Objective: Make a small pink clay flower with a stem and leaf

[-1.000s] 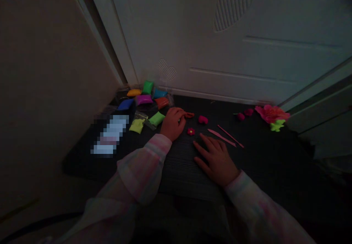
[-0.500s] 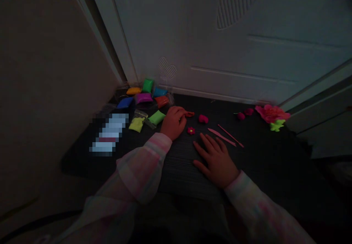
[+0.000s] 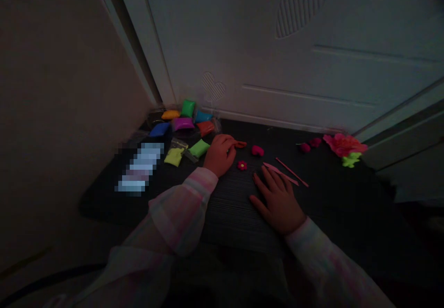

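My left hand (image 3: 219, 156) rests on the dark tabletop with its fingers curled. A small orange-red piece (image 3: 240, 144) lies at its fingertips; whether they grip it is hard to make out. Just right of it are a dark pink lump of clay (image 3: 257, 150) and a small pink clay flower (image 3: 242, 165) with a yellow centre. My right hand (image 3: 280, 204) lies palm down, fingers spread, holding nothing. Its fingertips touch or partly cover a pink modelling knife (image 3: 289, 178). Beyond that lies a thin pink modelling stick (image 3: 292, 172).
Clay packets stand at the back left, among them a purple one (image 3: 183, 124) and a light green one (image 3: 199, 148). A blurred-out bright screen (image 3: 141, 167) lies at the left. At the far right are a pink flower (image 3: 345, 144) and dark pink balls (image 3: 305, 147). A white door (image 3: 243, 44) rises behind.
My right hand has slid slightly right, with its fingers now nearer the pink knife. My left hand stays at the orange-red piece. The whole view has shifted a little.
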The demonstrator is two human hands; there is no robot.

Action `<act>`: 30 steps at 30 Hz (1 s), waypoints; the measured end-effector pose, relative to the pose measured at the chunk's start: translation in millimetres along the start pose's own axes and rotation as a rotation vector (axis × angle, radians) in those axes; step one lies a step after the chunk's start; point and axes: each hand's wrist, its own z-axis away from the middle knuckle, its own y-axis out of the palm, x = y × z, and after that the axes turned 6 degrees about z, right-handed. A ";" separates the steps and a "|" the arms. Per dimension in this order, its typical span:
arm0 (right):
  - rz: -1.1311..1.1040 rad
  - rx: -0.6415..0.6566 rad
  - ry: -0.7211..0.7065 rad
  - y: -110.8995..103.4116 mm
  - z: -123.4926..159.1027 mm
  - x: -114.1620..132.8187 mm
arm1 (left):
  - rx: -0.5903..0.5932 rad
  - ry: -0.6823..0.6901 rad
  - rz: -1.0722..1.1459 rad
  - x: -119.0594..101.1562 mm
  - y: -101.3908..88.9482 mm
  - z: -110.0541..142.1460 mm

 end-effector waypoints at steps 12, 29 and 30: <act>-0.040 -0.003 -0.124 0.2 2.0 0.5 | -0.011 0.029 -0.005 -0.3 0.2 0.8; -0.291 -0.209 0.110 3.4 -5.9 -15.2 | 0.189 0.027 0.103 -15.6 -9.8 14.4; -0.297 -0.186 0.117 2.7 -7.4 -14.6 | 0.251 0.023 0.122 -17.6 -11.0 16.0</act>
